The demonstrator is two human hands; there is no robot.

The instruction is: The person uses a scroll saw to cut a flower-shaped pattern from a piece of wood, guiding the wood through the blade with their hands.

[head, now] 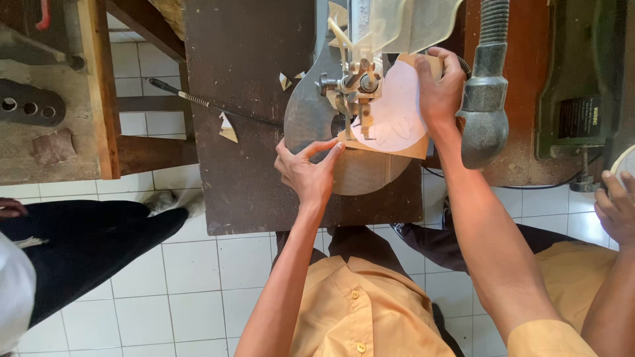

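Observation:
A thin wooden board [407, 147] with a round white paper pattern [395, 109] glued on it lies on the round metal table of a scroll saw [311, 122]. The saw's blade clamp [354, 89] stands over the board's left part. My left hand [305, 168] presses its fingertips on the board's near left corner. My right hand [436, 89] grips the board's far right edge, thumb on the paper. Pencil lines show on the paper near the blade.
Small wood offcuts [227, 129] lie on the dark bench top [238, 99]. A grey flexible hose end [484, 112] hangs just right of my right wrist. Another person's hand [615, 208] is at the right edge; a person's dark-trousered leg [86, 244] stands at left.

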